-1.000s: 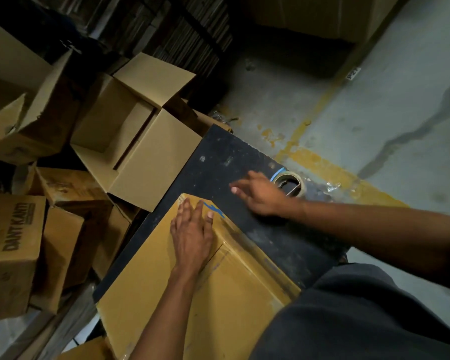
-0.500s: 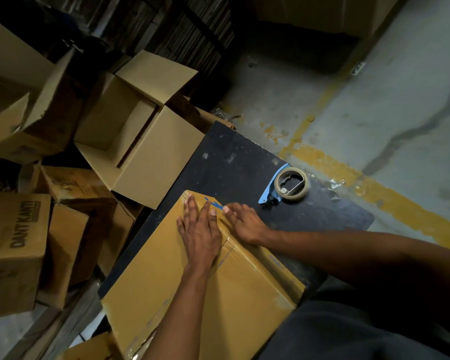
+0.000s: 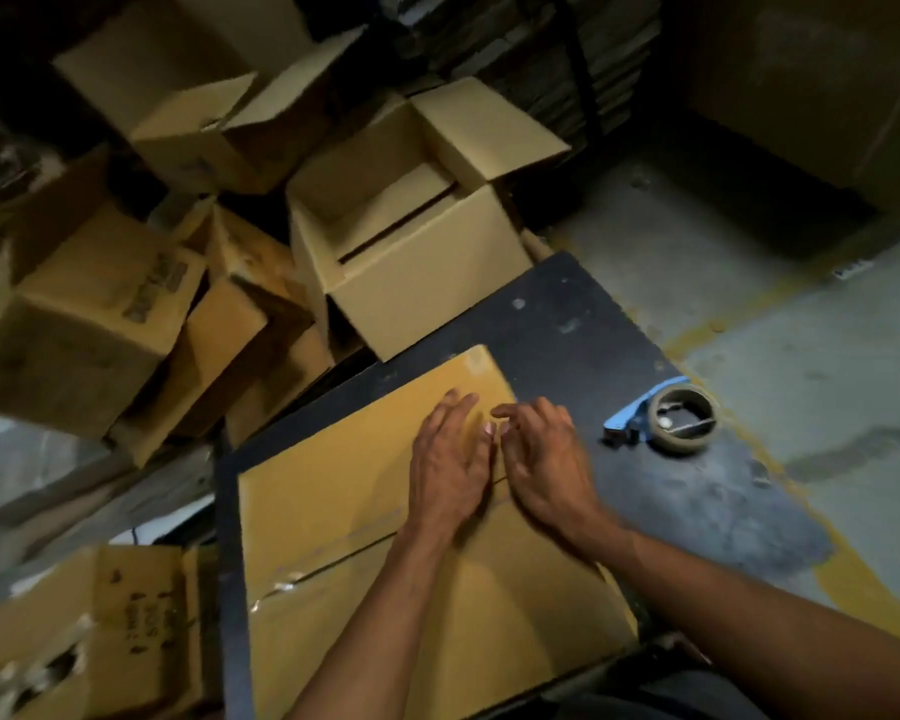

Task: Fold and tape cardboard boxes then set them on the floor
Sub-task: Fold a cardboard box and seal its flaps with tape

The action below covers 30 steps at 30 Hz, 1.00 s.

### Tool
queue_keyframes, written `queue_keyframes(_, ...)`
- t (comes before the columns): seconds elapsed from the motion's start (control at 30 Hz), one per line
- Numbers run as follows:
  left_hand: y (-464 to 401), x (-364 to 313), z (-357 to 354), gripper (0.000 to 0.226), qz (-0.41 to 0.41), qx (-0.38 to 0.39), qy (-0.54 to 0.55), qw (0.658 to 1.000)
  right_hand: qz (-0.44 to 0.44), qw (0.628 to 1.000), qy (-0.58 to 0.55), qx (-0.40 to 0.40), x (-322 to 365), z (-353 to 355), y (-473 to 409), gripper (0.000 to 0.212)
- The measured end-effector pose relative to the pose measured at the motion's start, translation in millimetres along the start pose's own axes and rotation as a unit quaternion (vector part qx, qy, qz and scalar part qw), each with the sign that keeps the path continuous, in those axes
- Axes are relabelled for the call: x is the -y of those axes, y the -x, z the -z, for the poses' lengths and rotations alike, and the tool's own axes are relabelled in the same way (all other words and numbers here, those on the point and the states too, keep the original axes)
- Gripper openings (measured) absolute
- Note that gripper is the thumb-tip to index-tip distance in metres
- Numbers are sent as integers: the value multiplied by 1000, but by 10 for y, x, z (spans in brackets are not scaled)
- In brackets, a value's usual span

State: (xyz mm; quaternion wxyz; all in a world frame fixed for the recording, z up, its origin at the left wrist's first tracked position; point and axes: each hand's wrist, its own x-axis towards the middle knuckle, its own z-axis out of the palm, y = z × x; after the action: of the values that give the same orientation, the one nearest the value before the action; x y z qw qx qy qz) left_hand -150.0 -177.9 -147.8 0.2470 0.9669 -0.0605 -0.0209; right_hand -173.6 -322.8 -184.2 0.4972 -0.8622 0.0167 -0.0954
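- Flat-topped tan cardboard box (image 3: 365,517) lies on the dark, scuffed work table (image 3: 619,345), clear tape strip running along its centre seam
- Left hand (image 3: 450,462) presses palm-down on the box top, fingers straight and close together, holding nothing
- Right hand (image 3: 546,459) is now on the box too, just beside the left, fingers loosely bent with tips on the cardboard (pinching nothing that I can see; frame is blurred)
- Change: a sec ago the right hand was out by the brown tape roll in its blue dispenser (image 3: 668,418); it has since come back w/o it, and the dispenser sits alone on the table, apart from both hands
- Meaning, as I read it: taping of this seam is prob done, both hands are smoothing the strip down
- Next likely step: lift the box and set it on the grey concrete floor (image 3: 749,283), near the pile of open tan cartons (image 3: 411,267) beyond the table's far-left edge
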Motion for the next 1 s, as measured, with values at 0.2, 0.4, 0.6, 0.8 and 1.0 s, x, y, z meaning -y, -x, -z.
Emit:
queue_keyframes(0.2,841,875,776,37,92,-128,96,983,139,983,38,112,870,-717,296,30)
queue_keyframes(0.4,1714,2262,1302,18,203,-270,225,914,222,943,109,225,1530,-1810,752,26)
queue_keyframes(0.6,2100,3090,1295,50,305,-282,514,751,248,897,254,265,1713,-2478,867,49)
queue_keyframes(0.8,2150,2959,1080,105,238,-70,663,706,226,873,348,256,1695,-2619,981,60)
queue_keyframes(1.0,2141,2941,852,111,184,61,453,870,212,854,390,270,1653,-2641,1036,59)
